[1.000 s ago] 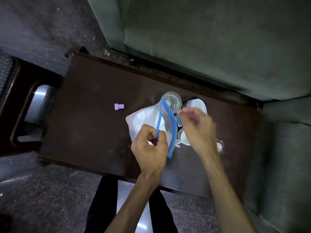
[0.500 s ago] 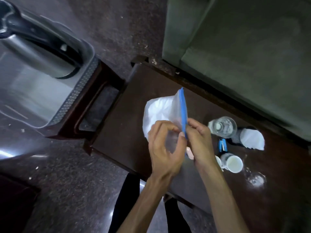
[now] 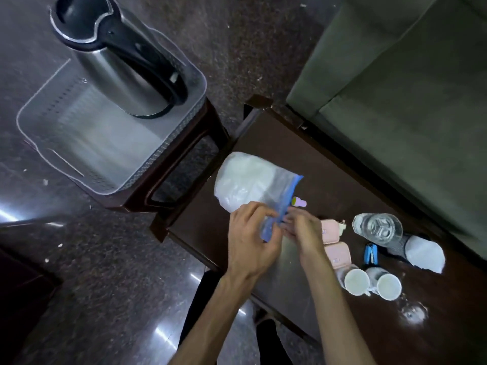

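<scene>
sealing seems our step: left hand and right hand both pinch the blue strip of the zip bag; next we'd slide the pinch to its far corner.

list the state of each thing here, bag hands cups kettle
zip bag, lying on table, holds white contents
left hand, pinches the bag's blue zip strip
right hand, pinches the same strip
two cups, upright, empty
kettle, upright in tray
</scene>
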A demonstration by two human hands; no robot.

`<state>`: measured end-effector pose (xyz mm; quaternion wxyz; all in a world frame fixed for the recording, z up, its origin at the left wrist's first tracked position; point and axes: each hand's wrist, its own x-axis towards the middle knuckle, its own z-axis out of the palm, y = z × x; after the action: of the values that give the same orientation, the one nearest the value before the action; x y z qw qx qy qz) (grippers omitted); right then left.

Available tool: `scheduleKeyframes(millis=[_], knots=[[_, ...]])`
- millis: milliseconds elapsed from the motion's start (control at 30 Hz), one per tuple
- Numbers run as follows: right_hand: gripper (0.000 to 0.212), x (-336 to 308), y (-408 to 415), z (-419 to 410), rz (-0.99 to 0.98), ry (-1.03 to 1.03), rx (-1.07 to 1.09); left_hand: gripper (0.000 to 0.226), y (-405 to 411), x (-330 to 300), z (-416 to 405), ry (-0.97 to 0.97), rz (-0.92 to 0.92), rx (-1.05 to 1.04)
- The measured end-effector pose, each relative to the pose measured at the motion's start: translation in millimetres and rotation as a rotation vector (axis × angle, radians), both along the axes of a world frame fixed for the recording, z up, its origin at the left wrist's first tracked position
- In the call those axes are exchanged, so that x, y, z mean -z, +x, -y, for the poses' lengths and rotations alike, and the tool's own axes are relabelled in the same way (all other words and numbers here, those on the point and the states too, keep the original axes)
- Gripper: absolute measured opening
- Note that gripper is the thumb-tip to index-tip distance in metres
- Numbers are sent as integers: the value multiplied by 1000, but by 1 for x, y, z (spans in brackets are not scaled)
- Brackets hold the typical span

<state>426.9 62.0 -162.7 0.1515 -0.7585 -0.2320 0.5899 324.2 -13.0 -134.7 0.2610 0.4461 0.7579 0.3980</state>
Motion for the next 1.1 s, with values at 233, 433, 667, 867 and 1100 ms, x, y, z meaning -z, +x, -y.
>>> scheduleKeyframes(millis=[233,433,667,867,1100], knots=[[13,-6,55,20,540,223,-118,10,26,22,6,-175,63,155],[12,-10,120,29,757,274,-75,8,81,34,-13,-242,-16,404],[23,-1,205,56,1017,178,-45,16,150,42,-32,-206,-183,767],[41,20,261,82,830,36,-413,37,226,53,-16,-419,-380,1183],[22,40,288,91,784,198,-529,17,243,67,-15,-575,-545,1273]])
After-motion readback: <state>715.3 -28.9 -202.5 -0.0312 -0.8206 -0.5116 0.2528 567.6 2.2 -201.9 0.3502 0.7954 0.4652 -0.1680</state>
